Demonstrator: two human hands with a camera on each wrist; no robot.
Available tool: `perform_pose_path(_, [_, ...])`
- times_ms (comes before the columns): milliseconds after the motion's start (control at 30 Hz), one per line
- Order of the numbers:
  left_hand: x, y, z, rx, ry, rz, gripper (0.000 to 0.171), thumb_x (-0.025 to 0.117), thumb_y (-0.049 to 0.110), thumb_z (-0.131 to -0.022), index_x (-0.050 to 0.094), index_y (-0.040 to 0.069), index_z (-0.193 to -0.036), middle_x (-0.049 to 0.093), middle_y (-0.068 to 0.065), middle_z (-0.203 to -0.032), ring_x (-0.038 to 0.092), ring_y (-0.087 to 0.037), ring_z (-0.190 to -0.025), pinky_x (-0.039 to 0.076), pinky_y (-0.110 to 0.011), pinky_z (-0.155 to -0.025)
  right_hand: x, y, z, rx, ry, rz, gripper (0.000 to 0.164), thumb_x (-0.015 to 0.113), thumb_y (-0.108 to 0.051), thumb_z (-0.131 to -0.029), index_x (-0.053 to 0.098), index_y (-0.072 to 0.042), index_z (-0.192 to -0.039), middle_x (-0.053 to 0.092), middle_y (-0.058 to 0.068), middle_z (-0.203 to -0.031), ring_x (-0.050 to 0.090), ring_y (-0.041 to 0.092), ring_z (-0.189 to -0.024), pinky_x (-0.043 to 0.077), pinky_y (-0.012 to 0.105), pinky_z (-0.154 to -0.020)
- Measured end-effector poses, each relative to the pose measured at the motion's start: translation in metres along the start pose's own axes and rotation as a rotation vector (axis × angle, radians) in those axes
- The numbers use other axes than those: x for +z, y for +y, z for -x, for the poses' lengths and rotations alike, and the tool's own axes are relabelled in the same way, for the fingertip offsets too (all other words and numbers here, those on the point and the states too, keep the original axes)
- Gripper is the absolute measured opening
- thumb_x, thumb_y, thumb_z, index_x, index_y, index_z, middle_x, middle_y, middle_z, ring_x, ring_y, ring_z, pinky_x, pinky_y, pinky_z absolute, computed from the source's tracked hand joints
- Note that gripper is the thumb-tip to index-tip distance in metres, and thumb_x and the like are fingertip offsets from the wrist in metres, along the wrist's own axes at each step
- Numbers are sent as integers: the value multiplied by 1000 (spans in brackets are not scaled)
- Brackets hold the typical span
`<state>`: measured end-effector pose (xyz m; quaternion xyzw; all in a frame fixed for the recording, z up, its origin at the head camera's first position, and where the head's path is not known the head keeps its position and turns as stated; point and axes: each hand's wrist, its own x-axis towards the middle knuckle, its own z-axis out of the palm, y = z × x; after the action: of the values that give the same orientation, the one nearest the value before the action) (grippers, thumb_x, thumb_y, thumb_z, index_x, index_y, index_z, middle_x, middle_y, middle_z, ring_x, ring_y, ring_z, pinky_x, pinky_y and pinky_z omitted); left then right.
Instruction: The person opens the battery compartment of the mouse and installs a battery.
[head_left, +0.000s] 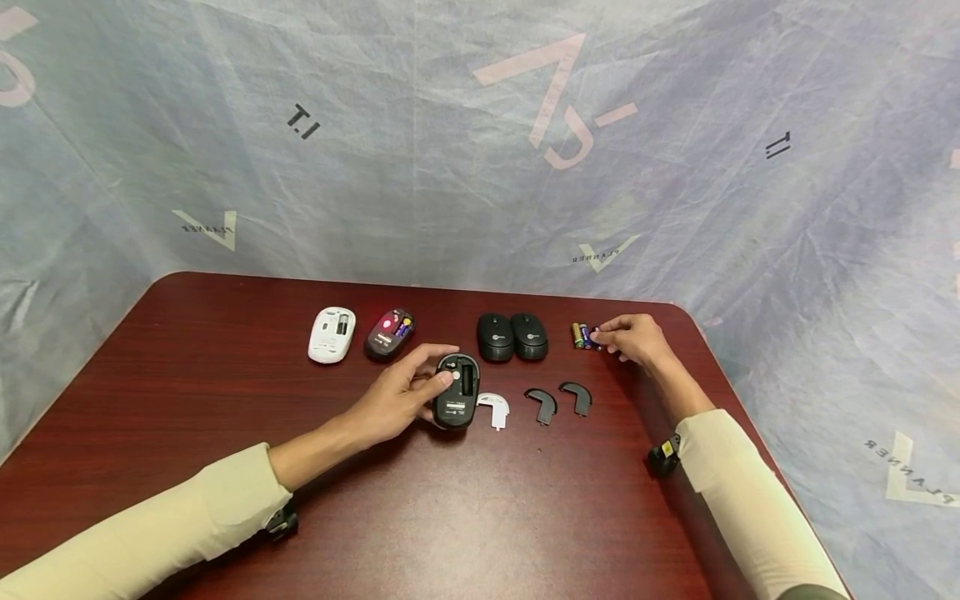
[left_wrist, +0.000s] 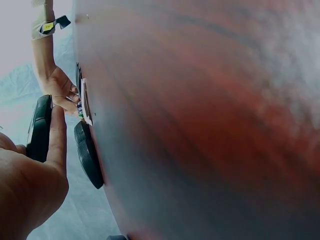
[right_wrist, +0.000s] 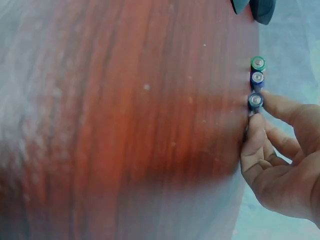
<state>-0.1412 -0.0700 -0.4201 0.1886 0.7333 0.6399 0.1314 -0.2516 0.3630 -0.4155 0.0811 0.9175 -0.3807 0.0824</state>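
Note:
My left hand [head_left: 393, 398] holds a black computer mouse [head_left: 454, 410] above the table, underside up, its battery slot uncovered and vacant. In the left wrist view the mouse [left_wrist: 39, 129] is seen edge-on between thumb and fingers. At the far right my right hand [head_left: 633, 337] pinches a blue battery [right_wrist: 255, 101] between thumb and finger. Beside it are another blue battery [right_wrist: 257, 78] and a green-ended one [right_wrist: 258, 63], side by side. The right hand's fingers partly hide the pinched battery in the head view.
A white mouse [head_left: 332, 335] and a dark mouse [head_left: 389, 335] lie belly-up at the back left, batteries showing. Two black mice [head_left: 496, 338] stand upright at the back middle. A white cover [head_left: 495, 410] and two black covers [head_left: 543, 406] lie in front of them. Behind hangs a grey cloth [head_left: 405, 167].

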Motion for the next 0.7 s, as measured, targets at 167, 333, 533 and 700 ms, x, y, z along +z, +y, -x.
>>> perform_pose_path(167, [0,1,0,2,0,5,46,60,11,-118,54,10,-163,71,-31,-140,80,-24,-107,72,-35,-74,-1,-3,0,-2,-6,30,40,80,-29,-107,76,2,-133,75,-5,-82,67,10,-79,61,23,-66])
perform_pose_path(333, [0,1,0,1,2,5,46,60,11,-118,54,10,-163,71,-32,-141,80,-24,-108,72,-34,-74,1,-4,1,-24,21,66,37,77,-24,-107,76,3,-132,75,-3,-83,67,8,-76,61,22,-65])
perform_pose_path(533, [0,2,0,-5,-1,23,46,59,10,-118,53,10,-164,71,-33,-141,80,-24,-106,72,-36,-74,1,-4,6,-41,40,47,36,75,-22,-108,75,4,-134,79,6,-93,68,9,-77,63,22,-66])
perform_pose_path(700, [0,-1,-1,-1,-14,63,47,58,9,-118,52,8,-164,68,-35,-142,80,-27,-108,74,-41,-76,-1,-6,15,-51,39,23,38,73,-22,-111,73,3,-139,82,19,-119,73,10,-84,66,22,-74])
